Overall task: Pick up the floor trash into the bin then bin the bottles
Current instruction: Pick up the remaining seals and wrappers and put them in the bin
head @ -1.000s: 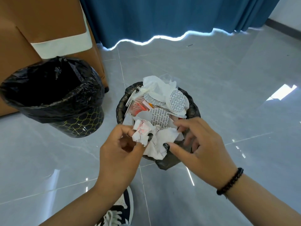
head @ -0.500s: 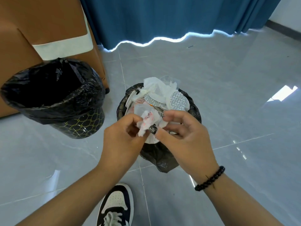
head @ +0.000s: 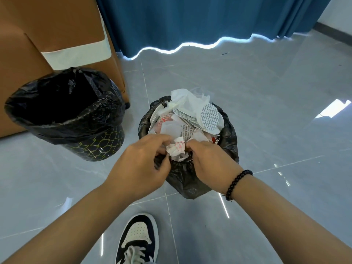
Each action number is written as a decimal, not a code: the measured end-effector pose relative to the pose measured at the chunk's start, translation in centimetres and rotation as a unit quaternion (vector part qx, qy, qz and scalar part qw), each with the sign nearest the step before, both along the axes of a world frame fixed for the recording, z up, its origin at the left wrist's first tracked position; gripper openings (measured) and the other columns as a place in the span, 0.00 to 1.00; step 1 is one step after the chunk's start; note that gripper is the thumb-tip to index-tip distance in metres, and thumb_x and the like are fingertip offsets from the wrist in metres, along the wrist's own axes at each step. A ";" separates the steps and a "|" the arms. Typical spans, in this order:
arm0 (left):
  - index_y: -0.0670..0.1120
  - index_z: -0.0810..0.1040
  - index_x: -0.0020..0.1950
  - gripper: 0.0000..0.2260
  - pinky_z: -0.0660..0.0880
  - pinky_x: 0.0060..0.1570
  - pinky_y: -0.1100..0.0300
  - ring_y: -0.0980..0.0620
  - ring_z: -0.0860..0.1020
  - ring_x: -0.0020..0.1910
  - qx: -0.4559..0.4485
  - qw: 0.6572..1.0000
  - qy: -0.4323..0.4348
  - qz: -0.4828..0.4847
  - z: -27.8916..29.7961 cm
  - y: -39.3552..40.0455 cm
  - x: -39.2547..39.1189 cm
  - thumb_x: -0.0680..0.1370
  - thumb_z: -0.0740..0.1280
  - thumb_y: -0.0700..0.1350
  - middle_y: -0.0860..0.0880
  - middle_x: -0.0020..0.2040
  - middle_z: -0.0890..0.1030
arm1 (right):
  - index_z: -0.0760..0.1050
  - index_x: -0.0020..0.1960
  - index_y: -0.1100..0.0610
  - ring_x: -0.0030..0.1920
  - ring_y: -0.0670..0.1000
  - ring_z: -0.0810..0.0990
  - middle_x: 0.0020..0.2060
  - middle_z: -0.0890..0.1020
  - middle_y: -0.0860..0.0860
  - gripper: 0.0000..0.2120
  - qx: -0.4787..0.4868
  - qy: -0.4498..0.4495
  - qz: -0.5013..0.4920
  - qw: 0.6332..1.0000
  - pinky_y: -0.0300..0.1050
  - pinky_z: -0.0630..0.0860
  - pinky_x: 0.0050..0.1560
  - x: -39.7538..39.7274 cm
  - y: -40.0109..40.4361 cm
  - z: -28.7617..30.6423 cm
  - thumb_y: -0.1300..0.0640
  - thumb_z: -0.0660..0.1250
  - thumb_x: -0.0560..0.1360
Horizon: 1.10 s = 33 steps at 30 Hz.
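Observation:
A small bin lined with a black bag (head: 229,138) stands on the floor, heaped with white paper, round printed seals and red scraps. Both hands meet over its near rim. My left hand (head: 141,164) and my right hand (head: 211,164) pinch a crumpled white wad with red print (head: 176,148) between their fingertips. The wad sits just above the near rim, touching the trash pile. No bottles are in view.
A larger bin with a black liner (head: 62,109) and gold lattice pattern stands left, against a brown cabinet (head: 28,44). A blue curtain (head: 190,21) hangs behind. Grey tiled floor (head: 276,92) spreads right. My sneaker (head: 138,239) is below the hands.
Both hands closed together around the crumpled wad and lowered it toward the near rim of the small bin. The right hand came in from the right.

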<state>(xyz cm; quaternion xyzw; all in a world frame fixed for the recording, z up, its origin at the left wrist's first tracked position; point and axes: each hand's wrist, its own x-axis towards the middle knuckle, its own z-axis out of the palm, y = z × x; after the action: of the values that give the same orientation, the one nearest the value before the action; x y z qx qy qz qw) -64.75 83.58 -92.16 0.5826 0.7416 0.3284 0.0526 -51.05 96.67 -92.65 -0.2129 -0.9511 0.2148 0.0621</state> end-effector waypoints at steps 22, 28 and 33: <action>0.49 0.79 0.42 0.14 0.78 0.43 0.52 0.50 0.76 0.46 -0.224 0.962 0.152 -0.017 5.1 -0.1 1.9 0.71 0.57 0.54 0.52 0.42 0.80 | 0.73 0.58 0.52 0.53 0.45 0.76 0.52 0.77 0.47 0.12 -0.096 -0.030 -0.078 0.992 0.34 0.74 0.53 8.7 -1.6 8.6 0.61 0.61 0.76; 0.53 0.83 0.54 0.15 0.76 0.55 0.54 0.50 0.79 0.56 -0.218 0.970 0.096 -0.049 12.1 -1.8 3.6 0.73 0.60 0.52 0.53 0.55 0.83 | 0.71 0.61 0.50 0.56 0.49 0.75 0.58 0.74 0.46 0.14 0.060 -0.187 -0.064 0.978 0.43 0.73 0.55 13.7 -4.3 15.4 0.47 0.55 0.80; 0.52 0.78 0.64 0.15 0.68 0.52 0.75 0.61 0.75 0.55 -0.231 0.956 0.126 -0.127 20.4 -3.8 6.8 0.78 0.65 0.47 0.57 0.62 0.79 | 0.71 0.60 0.49 0.53 0.49 0.76 0.56 0.75 0.46 0.15 0.101 -0.197 -0.120 0.968 0.45 0.75 0.53 18.6 -7.3 20.7 0.43 0.54 0.79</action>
<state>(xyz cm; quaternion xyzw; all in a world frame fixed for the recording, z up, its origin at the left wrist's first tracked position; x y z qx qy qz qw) -57.95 79.77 -71.80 0.6805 0.7179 0.0625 0.1330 -32.41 89.36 -71.98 -0.3560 -0.9289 0.0624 -0.0799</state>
